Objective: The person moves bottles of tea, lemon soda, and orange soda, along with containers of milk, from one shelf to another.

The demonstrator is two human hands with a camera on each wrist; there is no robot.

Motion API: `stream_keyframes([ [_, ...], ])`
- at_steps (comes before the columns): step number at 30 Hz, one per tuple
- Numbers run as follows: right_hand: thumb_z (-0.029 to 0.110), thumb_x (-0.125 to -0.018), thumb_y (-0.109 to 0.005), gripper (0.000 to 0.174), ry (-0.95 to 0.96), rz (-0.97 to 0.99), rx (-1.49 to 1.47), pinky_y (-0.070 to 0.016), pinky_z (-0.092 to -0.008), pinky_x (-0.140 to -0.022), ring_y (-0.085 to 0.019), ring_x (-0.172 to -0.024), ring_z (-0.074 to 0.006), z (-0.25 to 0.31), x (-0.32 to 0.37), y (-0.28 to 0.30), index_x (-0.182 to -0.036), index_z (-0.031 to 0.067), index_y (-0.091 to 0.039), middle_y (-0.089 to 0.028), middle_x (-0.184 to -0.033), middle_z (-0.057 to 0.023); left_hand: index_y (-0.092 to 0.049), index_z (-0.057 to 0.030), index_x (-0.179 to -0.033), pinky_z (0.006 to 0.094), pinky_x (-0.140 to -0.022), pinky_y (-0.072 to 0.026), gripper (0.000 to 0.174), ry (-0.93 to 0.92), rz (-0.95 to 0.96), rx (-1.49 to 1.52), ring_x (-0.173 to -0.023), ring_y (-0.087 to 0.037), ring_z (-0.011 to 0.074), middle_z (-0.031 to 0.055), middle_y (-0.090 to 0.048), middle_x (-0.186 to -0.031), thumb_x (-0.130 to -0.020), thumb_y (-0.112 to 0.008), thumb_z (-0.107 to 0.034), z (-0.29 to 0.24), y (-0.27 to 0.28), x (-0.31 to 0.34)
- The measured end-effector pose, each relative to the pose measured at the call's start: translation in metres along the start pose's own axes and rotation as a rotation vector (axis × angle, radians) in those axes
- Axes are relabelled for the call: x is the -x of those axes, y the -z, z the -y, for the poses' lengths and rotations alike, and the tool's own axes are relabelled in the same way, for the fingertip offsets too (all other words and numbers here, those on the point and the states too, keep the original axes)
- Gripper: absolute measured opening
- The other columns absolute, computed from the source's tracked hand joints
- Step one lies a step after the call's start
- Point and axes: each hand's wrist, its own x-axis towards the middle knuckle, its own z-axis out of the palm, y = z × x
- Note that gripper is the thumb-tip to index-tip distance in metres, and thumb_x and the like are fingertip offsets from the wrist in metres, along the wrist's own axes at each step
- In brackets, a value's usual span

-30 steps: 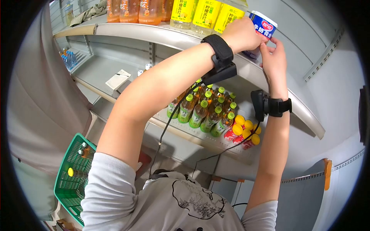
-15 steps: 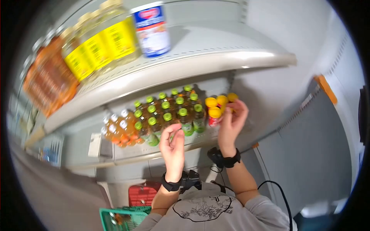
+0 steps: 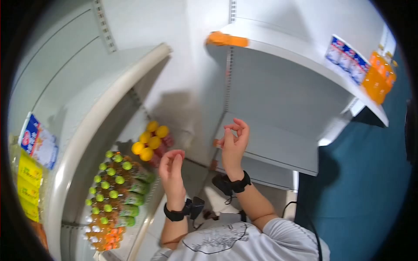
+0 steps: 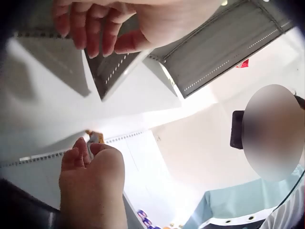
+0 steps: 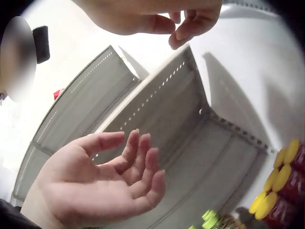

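Both hands are raised in front of the body with fingers loosely bent and nothing in them. My left hand (image 3: pixel 173 180) is beside the yellow-capped red bottles (image 3: pixel 150 142) on the lower left shelf, with no contact visible. Farther right, my right hand (image 3: pixel 235 148) is in front of a grey shelf unit. A large hand spans the top of each wrist view, its fingers empty. To the left of the yellow caps stand several green-capped bottles (image 3: pixel 109 182). On the upper left shelf, a blue-and-white container (image 3: pixel 40 142) stands by yellow-labelled bottles (image 3: pixel 28 185).
The curved left shelf edge (image 3: pixel 87 126) juts out beside my left arm. At upper right, another shelf holds blue-and-white containers (image 3: pixel 347 59) and orange drink bottles (image 3: pixel 379 78). An orange bracket (image 3: pixel 227 39) marks that shelf's left end. White-capped orange bottles (image 3: pixel 104 235) stand at lower left.
The hands have come away from the blue-and-white container and down in front of the body. The head view has swung right, bringing the second shelf unit into sight.
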Motion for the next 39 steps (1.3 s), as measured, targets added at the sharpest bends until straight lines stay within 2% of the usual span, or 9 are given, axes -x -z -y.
stream_keyframes([
  [2, 0.005, -0.084, -0.043, 0.027, 0.049, -0.056, 0.048, -0.0391, -0.0195, -0.046, -0.045, -0.053, -0.0057, 0.026, -0.017, 0.03, -0.11, 0.0026, -0.038, -0.047, -0.09, -0.0057, -0.056, -0.0036, -0.091, 0.0223, -0.074, -0.0392, 0.013, 0.031, 0.09, 0.008, -0.084, -0.053, 0.0103, 0.0026, -0.058, -0.089, -0.083, -0.052, -0.013, -0.001, -0.036, 0.003],
  [4, 0.006, -0.084, -0.043, 0.026, 0.083, -0.101, 0.078, -0.0385, -0.0197, -0.045, -0.045, -0.052, -0.0063, 0.046, -0.03, 0.057, -0.109, 0.0022, -0.038, -0.047, -0.09, -0.0061, -0.056, -0.0024, -0.09, 0.0226, -0.075, -0.0391, 0.014, 0.022, 0.289, -0.029, -0.084, -0.053, 0.0104, 0.0029, -0.059, -0.088, -0.083, -0.052, -0.013, -0.002, -0.07, 0.009],
  [8, 0.007, -0.083, -0.044, 0.027, 0.146, -0.149, 0.105, -0.0356, -0.0193, -0.043, -0.046, -0.05, -0.0076, 0.069, -0.056, 0.115, -0.109, 0.0021, -0.038, -0.048, -0.09, -0.0071, -0.055, -0.0006, -0.091, 0.0248, -0.079, -0.0393, 0.016, 0.101, 0.457, 0.05, -0.085, -0.053, 0.0115, 0.004, -0.058, -0.088, -0.083, -0.052, -0.014, 0.016, -0.133, 0.028],
  [17, 0.008, -0.083, -0.045, 0.025, 0.165, -0.264, 0.127, -0.0347, -0.0188, -0.043, -0.046, -0.051, -0.0074, 0.108, -0.112, 0.251, -0.108, 0.0028, -0.04, -0.051, -0.086, -0.0078, -0.055, -0.0006, -0.092, 0.0257, -0.08, -0.0404, 0.016, 0.187, 0.685, 0.092, -0.087, -0.053, 0.0121, 0.0043, -0.058, -0.088, -0.083, -0.052, -0.014, 0.059, -0.267, 0.084],
  [21, 0.009, -0.083, -0.045, 0.022, 0.184, -0.257, 0.153, -0.0348, -0.0183, -0.043, -0.046, -0.052, -0.0067, 0.124, -0.139, 0.296, -0.105, 0.0046, -0.043, -0.052, -0.084, -0.0074, -0.055, -0.0001, -0.092, 0.0255, -0.08, -0.0404, 0.016, 0.206, 0.686, 0.099, -0.086, -0.053, 0.0119, 0.0042, -0.059, -0.087, -0.083, -0.052, -0.013, 0.071, -0.318, 0.096],
  [25, 0.008, -0.084, -0.045, 0.019, 0.186, -0.242, 0.149, -0.0351, -0.0181, -0.044, -0.046, -0.052, -0.0065, 0.136, -0.154, 0.332, -0.102, 0.0058, -0.047, -0.052, -0.083, -0.0067, -0.055, 0.0005, -0.091, 0.0244, -0.079, -0.0403, 0.014, 0.232, 0.701, 0.133, -0.084, -0.053, 0.0113, 0.0044, -0.059, -0.087, -0.083, -0.051, -0.011, 0.086, -0.356, 0.108],
  [32, 0.011, -0.085, -0.048, 0.012, 0.055, -0.364, 0.113, -0.0346, -0.017, -0.045, -0.046, -0.052, -0.0062, 0.127, -0.159, 0.376, -0.095, 0.0067, -0.052, -0.053, -0.079, -0.0034, -0.056, 0.0002, -0.091, 0.0238, -0.073, -0.042, 0.015, 0.28, 0.84, 0.099, -0.079, -0.053, 0.0106, 0.0048, -0.059, -0.086, -0.084, -0.051, -0.012, 0.113, -0.397, 0.11],
  [37, 0.011, -0.085, -0.05, 0.009, 0.014, -0.304, 0.204, -0.0336, -0.0169, -0.044, -0.045, -0.051, -0.0051, 0.157, -0.167, 0.377, -0.089, 0.0053, -0.054, -0.054, -0.075, -0.0024, -0.055, -0.0009, -0.089, 0.0232, -0.066, -0.0425, 0.013, 0.319, 0.912, 0.172, -0.073, -0.053, 0.0101, 0.0044, -0.058, -0.082, -0.084, -0.049, -0.011, 0.102, -0.431, 0.106],
  [39, 0.012, -0.085, -0.049, 0.01, 0.081, -0.294, 0.255, -0.0327, -0.0168, -0.043, -0.044, -0.049, -0.0048, 0.182, -0.176, 0.374, -0.087, 0.0048, -0.055, -0.054, -0.073, -0.0023, -0.053, -0.0008, -0.092, 0.0222, -0.063, -0.0427, 0.014, 0.215, 1.022, 0.244, -0.072, -0.052, 0.0097, 0.0038, -0.057, -0.079, -0.084, -0.048, -0.011, 0.089, -0.449, 0.097],
])
